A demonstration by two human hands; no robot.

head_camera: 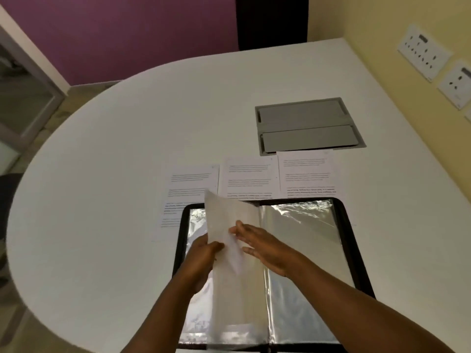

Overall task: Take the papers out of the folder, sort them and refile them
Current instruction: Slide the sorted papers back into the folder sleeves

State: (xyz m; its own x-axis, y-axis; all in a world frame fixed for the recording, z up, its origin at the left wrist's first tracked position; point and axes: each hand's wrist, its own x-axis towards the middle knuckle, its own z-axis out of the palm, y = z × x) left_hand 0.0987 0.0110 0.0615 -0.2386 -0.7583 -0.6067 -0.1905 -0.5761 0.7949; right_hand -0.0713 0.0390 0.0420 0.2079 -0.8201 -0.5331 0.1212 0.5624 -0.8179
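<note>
— What is seen at the left of the display folder (341,240)?

— A printed sheet (190,189) is laid flat on the white table (102,174), its near right corner tucked under the folder's far left corner. Left of the folder's spine, a plastic sleeve (224,220) is lifted, tilted up from the spine. It is pinched at its near edge by the left hand (201,261), thumb on the upper side and fingers curled beneath.

— And at the spine itself?

— The right hand (265,248) is held over the spine, fingers extended and slightly spread, the fingertips touching the raised sleeve. Whether anything is gripped by it cannot be told; nothing is seen curled round the sleeve. Whether a paper is inside the raised sleeve cannot be told either, since it is blurred.

— What is found beyond the folder?

— A second printed sheet (248,178) is laid just past the folder's far edge, beside the first. A third printed sheet (307,173) is placed to its right, also at the far edge. The folder is open flat, and shiny clear pockets are shown on its right side.

— And farther back?

— A grey cable hatch (305,124) is set into the table behind the third sheet, touching its far edge in view. Wall sockets (424,52) are mounted on the yellow wall, right of the folder and well apart.
</note>
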